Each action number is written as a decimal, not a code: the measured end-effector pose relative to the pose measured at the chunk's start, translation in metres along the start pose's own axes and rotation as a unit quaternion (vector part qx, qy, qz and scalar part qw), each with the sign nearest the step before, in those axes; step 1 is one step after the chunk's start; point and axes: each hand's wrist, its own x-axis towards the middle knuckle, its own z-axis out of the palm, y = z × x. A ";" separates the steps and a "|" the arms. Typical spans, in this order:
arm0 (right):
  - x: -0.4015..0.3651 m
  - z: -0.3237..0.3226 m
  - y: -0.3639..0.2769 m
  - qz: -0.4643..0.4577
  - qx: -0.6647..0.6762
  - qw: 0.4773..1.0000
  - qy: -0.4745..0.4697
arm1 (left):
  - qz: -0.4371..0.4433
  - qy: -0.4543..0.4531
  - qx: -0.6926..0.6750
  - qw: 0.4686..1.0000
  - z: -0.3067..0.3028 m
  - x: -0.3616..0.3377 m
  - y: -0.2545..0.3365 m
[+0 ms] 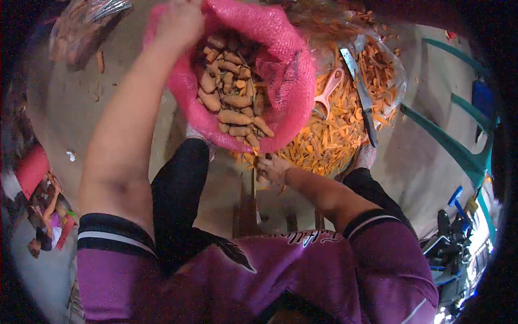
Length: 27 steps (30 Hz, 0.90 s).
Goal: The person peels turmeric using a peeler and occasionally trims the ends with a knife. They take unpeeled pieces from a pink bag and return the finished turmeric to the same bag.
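A pink woven sack [295, 81] stands rolled open in front of me. Brown roots [233, 101], a few showing orange flesh, fill its bottom. My left hand [181, 24] is closed on the sack's far left rim. Below the near rim, my right hand [274, 168] has its fingers curled around something small and brown, too hidden to name. Right of the sack spreads a heap of orange slices and strips [329, 146], partly on clear plastic. A pink-handled peeler [330, 89] and a long knife with a black handle [359, 86] lie on that heap.
A clear plastic bag [86, 29] lies at the upper left, with a loose brown root [100, 61] near it. Green plastic chair parts [445, 135] stand at the right. Another person [51, 221] is at the far left. Dark clutter [450, 248] sits at the lower right.
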 end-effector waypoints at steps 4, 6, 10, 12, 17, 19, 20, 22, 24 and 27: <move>-0.003 -0.020 0.005 -0.032 0.073 0.997 -0.018 | -0.014 -0.267 -0.023 0.963 -0.023 0.039 0.015; 0.004 -0.023 0.003 -0.053 0.035 0.996 -0.063 | 0.218 -0.425 0.012 0.879 0.002 0.045 0.019; -0.006 0.000 0.007 0.009 0.041 0.999 0.017 | 0.184 -0.323 -0.012 0.928 0.031 0.028 0.017; -0.010 0.004 0.006 0.013 0.050 0.999 0.003 | 0.015 -0.217 -0.151 0.964 0.034 0.033 0.017; -0.016 0.000 -0.006 0.026 0.047 0.998 -0.014 | -0.032 -0.125 -0.137 0.982 0.043 0.034 0.010; -0.015 0.006 -0.009 0.033 0.022 0.999 -0.013 | -0.026 -0.286 -0.147 0.947 0.017 0.035 0.019; -0.015 0.007 -0.009 0.034 0.019 0.999 -0.018 | -0.022 -0.363 -0.151 0.919 0.000 0.034 0.026; -0.017 -0.002 -0.007 0.020 0.053 0.997 -0.052 | -0.097 -0.572 -0.279 0.765 -0.027 0.024 0.042; -0.023 -0.006 -0.005 0.027 0.058 0.998 -0.010 | -0.072 -0.612 -0.312 0.724 -0.023 0.015 0.043; -0.022 0.020 -0.010 0.043 0.156 0.986 0.033 | -0.024 -0.385 -0.173 0.906 0.016 0.000 0.025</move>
